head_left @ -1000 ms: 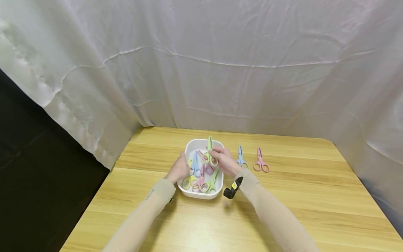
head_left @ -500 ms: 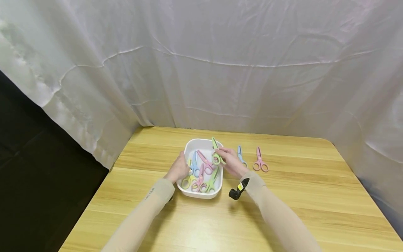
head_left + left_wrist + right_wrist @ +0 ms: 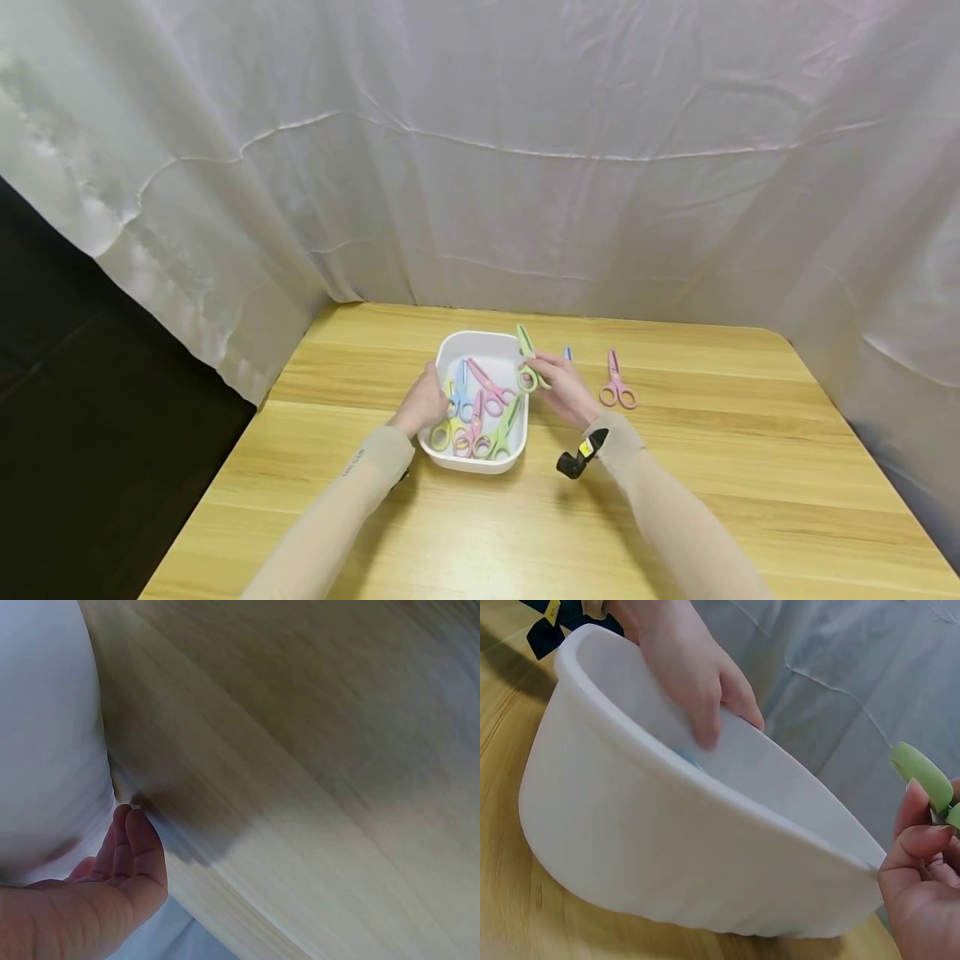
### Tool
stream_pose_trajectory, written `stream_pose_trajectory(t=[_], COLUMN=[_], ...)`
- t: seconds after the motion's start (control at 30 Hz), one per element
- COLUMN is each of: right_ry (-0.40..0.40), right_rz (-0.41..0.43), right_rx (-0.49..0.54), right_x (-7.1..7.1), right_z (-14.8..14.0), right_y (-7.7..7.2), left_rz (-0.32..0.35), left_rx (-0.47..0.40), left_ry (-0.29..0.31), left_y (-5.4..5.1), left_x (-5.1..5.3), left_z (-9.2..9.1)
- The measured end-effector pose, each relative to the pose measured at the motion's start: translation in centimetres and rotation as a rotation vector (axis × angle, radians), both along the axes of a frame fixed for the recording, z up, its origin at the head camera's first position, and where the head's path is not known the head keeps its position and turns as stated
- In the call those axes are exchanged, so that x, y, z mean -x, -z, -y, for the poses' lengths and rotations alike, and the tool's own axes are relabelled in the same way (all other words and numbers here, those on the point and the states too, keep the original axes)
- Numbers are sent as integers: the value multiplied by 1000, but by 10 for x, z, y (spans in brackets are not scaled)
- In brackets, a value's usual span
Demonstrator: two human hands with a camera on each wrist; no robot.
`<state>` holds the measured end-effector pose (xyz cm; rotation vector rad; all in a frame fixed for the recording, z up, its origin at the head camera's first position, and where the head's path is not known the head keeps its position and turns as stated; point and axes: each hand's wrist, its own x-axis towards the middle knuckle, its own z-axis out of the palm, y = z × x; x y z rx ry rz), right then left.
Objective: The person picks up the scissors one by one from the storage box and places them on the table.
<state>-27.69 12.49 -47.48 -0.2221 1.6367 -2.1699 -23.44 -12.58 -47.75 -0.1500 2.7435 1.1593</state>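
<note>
A white plastic basin stands on the table, with pink, blue, yellow and green scissors inside. My left hand grips its left rim; the right wrist view shows the thumb of that hand over the inner wall. In the left wrist view its fingers lie along the outside. Above the right rim, my right hand pinches light green scissors, blades pointing away from me. The right wrist view catches only part of these green scissors between thumb and fingers.
Pink scissors lie on the wooden table to the right. Blue scissors beside them are mostly hidden behind my right hand. A pale curtain hangs along the table's back edge.
My right hand has shifted right with the green scissors, from over the basin to its right rim, and now covers most of the blue pair. The left hand keeps its place on the basin.
</note>
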Motion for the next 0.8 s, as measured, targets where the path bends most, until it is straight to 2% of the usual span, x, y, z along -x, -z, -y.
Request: stream_pose_trajectory(t=[0.23,0.67,0.8], right_ry=[17,4,21], right_rz=[34,65,88], right_rx=[61,80,93], right_x=[-1,-4,-4], right_z=[-14,-40,-48], right_y=[3,5,8], left_rz=[2,-3,1], left_rx=[10,-1,5], left_ry=[8,12,14], left_y=[-1,1,1], left_x=[-1,0,1], left_z=[1,2,2])
